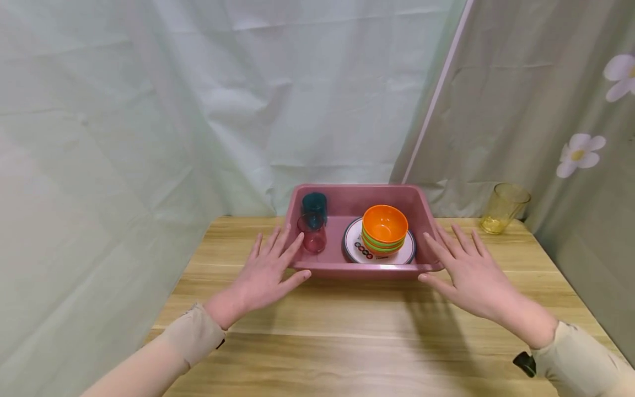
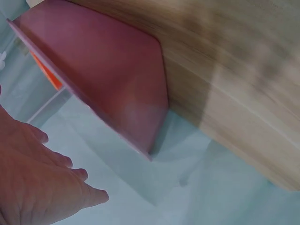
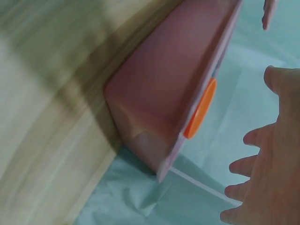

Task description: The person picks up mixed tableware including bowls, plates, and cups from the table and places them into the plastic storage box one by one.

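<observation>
A pink plastic basin (image 1: 342,270) stands toward the back of the wooden table. Inside it on the right, a stack of bowls (image 1: 385,226), orange on top with green below, sits on white plates (image 1: 353,242) with dark rims. A teal cup (image 1: 315,205) and a clear pinkish cup (image 1: 315,240) stand at the basin's left side. My left hand (image 1: 265,273), fingers spread, hovers by the front left corner; in the left wrist view it is apart from the basin wall (image 2: 103,70). My right hand (image 1: 471,270), also spread and holding nothing, is by the front right corner.
A yellow clear glass (image 1: 503,209) stands at the table's back right corner. Pale curtains (image 1: 317,99) hang close behind the table and along both sides. The wooden tabletop (image 1: 327,342) stretches in front of the basin.
</observation>
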Motion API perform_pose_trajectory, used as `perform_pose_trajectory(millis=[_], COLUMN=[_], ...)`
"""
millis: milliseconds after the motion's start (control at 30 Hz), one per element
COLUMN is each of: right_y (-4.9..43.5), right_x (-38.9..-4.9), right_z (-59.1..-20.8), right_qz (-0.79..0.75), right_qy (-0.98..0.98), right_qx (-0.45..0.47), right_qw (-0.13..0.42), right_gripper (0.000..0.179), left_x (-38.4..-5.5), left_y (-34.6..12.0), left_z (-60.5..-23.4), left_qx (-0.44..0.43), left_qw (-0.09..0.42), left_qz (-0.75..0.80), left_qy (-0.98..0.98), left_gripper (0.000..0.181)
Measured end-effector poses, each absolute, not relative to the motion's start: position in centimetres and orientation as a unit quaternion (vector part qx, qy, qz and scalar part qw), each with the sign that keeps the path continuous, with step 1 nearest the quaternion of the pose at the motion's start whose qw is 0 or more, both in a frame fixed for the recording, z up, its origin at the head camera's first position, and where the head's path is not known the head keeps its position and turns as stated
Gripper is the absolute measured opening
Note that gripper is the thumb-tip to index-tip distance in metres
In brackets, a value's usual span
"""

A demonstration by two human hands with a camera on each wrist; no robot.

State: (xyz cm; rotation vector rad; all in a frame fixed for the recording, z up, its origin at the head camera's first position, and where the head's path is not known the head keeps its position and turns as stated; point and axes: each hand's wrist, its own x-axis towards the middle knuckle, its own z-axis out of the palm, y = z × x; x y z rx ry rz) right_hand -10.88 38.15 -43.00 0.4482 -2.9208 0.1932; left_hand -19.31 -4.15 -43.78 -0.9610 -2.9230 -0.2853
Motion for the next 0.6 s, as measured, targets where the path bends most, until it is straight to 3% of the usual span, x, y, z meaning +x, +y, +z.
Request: perform_pose_trajectory(millis=[600], right_y=[38.4], right_x=[-10.8], right_z=[-44.2], right_qz=[0.084], right_qy=[-0.982], right_qx=[0.149], right_qw=[0.083], right_gripper=[0.085], left_x=[-19.3], left_y=[-3.6], left_z=[-43.9], left_qx=[-0.307], left_qw=[0.017], left_qz=[-0.094], left_qy=[-0.947], left_gripper=[0.088])
